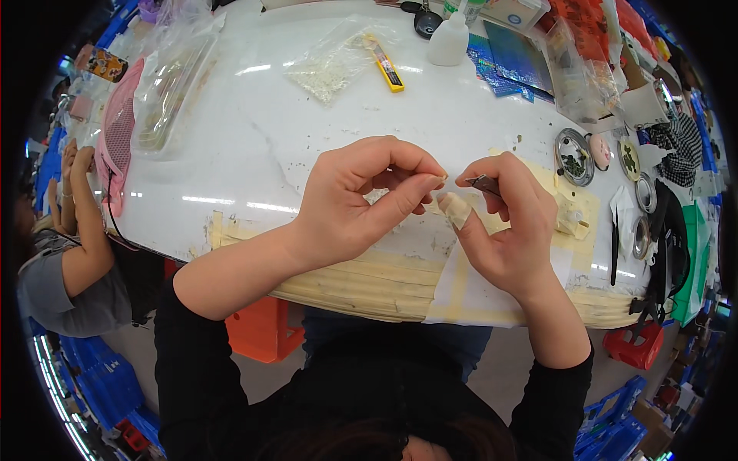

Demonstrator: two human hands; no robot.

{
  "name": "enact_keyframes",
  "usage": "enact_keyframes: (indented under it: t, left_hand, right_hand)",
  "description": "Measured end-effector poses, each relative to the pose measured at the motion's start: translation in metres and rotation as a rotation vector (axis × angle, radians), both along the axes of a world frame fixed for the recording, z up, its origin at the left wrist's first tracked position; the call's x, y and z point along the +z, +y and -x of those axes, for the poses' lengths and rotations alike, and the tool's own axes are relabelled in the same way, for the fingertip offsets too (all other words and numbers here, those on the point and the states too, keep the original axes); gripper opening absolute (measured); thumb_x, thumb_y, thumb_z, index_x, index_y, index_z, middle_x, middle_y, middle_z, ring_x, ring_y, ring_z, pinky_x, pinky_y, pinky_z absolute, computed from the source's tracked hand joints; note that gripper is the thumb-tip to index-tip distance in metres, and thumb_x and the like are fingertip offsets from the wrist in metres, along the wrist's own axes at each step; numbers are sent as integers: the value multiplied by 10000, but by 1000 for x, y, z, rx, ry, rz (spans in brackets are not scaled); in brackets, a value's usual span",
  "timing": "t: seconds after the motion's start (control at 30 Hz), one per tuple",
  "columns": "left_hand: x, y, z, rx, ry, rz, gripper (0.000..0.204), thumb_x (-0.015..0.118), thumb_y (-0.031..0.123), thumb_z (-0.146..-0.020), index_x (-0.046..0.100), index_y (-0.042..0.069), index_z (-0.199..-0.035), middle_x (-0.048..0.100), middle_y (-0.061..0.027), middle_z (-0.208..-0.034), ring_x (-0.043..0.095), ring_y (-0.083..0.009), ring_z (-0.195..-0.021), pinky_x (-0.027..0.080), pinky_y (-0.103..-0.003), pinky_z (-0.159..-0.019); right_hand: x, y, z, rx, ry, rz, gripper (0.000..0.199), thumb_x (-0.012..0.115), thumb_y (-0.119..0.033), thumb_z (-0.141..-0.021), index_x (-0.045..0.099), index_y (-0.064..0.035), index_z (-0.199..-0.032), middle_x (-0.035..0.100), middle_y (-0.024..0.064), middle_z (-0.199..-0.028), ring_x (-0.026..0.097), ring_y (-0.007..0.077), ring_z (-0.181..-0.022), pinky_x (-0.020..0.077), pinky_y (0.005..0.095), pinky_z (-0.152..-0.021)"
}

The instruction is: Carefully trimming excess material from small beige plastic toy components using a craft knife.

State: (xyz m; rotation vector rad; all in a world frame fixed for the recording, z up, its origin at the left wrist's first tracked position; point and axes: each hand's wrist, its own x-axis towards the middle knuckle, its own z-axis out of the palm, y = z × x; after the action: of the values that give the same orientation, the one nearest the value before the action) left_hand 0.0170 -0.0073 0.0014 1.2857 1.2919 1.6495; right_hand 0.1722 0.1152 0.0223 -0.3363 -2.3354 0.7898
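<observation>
A white table [254,115] carries everything here, its near edge wrapped in pale tape. A pink bag [119,127] lies along its left edge. A white sheet [477,288] hangs partly over the near edge, right of the middle. Toward the far edge lies a clear bag [327,73] with small pale pieces inside.

The left hand [350,196] is over the table near the middle of the near edge, its thumb and index finger brought together at the tips, the other fingers curled behind. The right hand [507,230] faces it just to the right, fingers folded in, a pale wrap [455,209] around the thumb tip. The two hands are near each other but apart.

A metal dish [574,157] holding dark bits sits toward the right edge; a white bottle [449,42] stands by the far edge, and a yellow stick-shaped thing [384,65] lies against the clear bag.

Gripped in the right fingers is a small dark metal piece [483,184]. Smallest, a tiny pale bit [443,178] is pinched at the left fingertips; its shape is too small to tell.
</observation>
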Motion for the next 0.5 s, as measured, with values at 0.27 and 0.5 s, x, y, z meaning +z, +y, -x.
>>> enact_keyframes:
  t: [0.27,0.5]
  left_hand:
    - [0,3,6,105,487,-223,100,630,-42,-900,623,-19,-996,643,-92,-891,628,-127,-740,514,-241,-663]
    - [2,4,6,176,642,-303,147,677,-65,-839,654,-5,-972,660,-88,-841,641,-153,-710,501,-247,-623]
  right_hand:
    - [-6,2,-2,-102,-109,-213,359,781,-307,-766,490,-101,-725,525,-2,-606,538,189,-527,389,325,-442]
    - [-10,2,-2,-62,-107,-166,313,765,-220,-770,493,-72,-729,519,30,-611,526,195,-526,389,313,-457]
